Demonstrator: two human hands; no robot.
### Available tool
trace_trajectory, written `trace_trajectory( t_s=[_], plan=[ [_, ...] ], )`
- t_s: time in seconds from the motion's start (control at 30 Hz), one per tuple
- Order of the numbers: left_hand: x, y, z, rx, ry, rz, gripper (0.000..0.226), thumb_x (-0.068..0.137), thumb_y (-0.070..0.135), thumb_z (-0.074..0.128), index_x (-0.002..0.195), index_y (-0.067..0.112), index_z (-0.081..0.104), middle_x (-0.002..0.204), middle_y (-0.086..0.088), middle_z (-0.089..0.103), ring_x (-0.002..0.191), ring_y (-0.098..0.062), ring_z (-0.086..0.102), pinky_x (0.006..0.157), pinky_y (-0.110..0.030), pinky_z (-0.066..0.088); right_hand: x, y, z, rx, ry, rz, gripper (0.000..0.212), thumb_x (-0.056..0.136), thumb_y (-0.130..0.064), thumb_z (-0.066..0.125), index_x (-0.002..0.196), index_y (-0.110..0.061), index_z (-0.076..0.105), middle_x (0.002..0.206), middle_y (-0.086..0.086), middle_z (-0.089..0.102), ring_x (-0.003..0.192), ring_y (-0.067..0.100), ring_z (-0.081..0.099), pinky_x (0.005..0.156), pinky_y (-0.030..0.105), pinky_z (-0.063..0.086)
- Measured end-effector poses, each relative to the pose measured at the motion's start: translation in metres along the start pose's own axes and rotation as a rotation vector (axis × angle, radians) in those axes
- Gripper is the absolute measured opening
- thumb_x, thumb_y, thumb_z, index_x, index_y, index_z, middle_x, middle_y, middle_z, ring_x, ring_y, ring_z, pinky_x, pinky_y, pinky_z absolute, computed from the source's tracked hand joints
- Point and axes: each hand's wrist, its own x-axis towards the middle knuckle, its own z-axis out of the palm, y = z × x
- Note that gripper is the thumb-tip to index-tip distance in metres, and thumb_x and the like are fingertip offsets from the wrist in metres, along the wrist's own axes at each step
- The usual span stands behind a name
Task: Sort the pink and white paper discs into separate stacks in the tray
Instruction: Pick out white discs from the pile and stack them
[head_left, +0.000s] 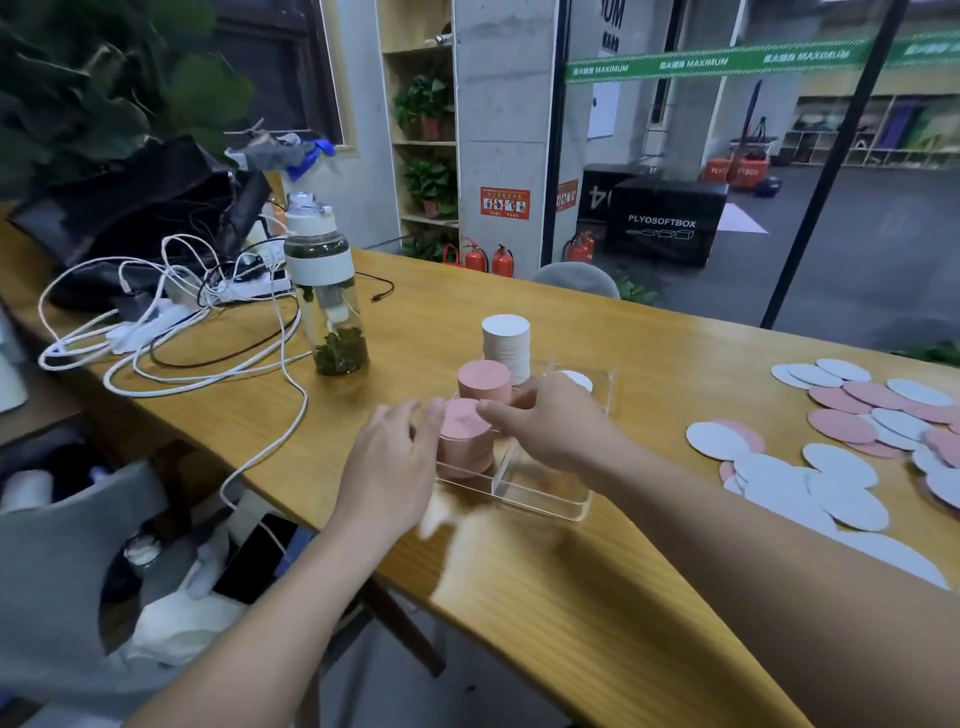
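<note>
A clear acrylic tray with compartments sits on the wooden table. It holds a near pink disc stack, a second pink stack behind it, a tall white stack at the back and a few white discs in the far right compartment. My left hand touches the near pink stack's left side with relaxed fingers. My right hand reaches over the tray, thumb and fingertips at that stack's top right edge. Loose pink and white discs lie spread at the right.
A water bottle with green leaves stands left of the tray, amid white cables and a power strip. A dark bag and a plant are at the far left. A grey chair is below the table's near edge.
</note>
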Motion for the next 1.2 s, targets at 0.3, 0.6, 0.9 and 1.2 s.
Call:
trace_trajectory(
  t_s=[0.3,0.6,0.9,1.2],
  plan=[
    [-0.079,0.101,0.028,-0.156,-0.096,0.502,0.014,0.107,0.022,0.068,0.102,0.032,0.077,0.090,0.014,0.065,0.084,-0.016,0.062,0.072,-0.019,0.043,-0.120,0.072,-0.076,0.028,0.127,-0.068,0.022,0.098,-0.047,0.076,0.090,-0.028,0.082,0.081,-0.021,0.076,0.078,-0.001,0.068,0.068,0.020,0.051],
    [-0.127,0.175,0.150,0.244,-0.467,0.601,0.064,0.103,0.072,0.052,0.154,0.034,0.051,0.149,0.017,0.042,0.141,-0.012,0.038,0.113,-0.038,0.047,-0.251,0.179,-0.155,-0.084,0.336,0.078,0.007,0.096,-0.040,0.081,0.091,-0.037,0.077,0.072,-0.017,0.066,0.072,0.002,0.060,0.063,0.016,0.043],
    [-0.121,0.213,0.195,0.101,-0.670,0.618,0.053,0.105,0.058,0.064,0.153,0.039,0.052,0.138,0.021,0.044,0.126,-0.005,0.046,0.112,-0.032,0.045,-0.282,0.246,-0.195,-0.162,0.377,0.136,0.016,0.091,-0.028,0.085,0.093,-0.037,0.072,0.083,-0.013,0.065,0.085,0.005,0.062,0.068,0.016,0.046],
    [-0.084,0.244,0.216,-0.095,-0.553,0.654,0.020,0.100,0.041,0.075,0.119,0.039,0.069,0.110,0.017,0.060,0.095,-0.007,0.059,0.092,-0.035,0.053,-0.248,0.250,-0.226,0.088,0.277,0.103,0.020,0.098,-0.017,0.078,0.103,-0.037,0.078,0.085,-0.004,0.074,0.071,0.007,0.066,0.068,0.021,0.053]
  ],
)
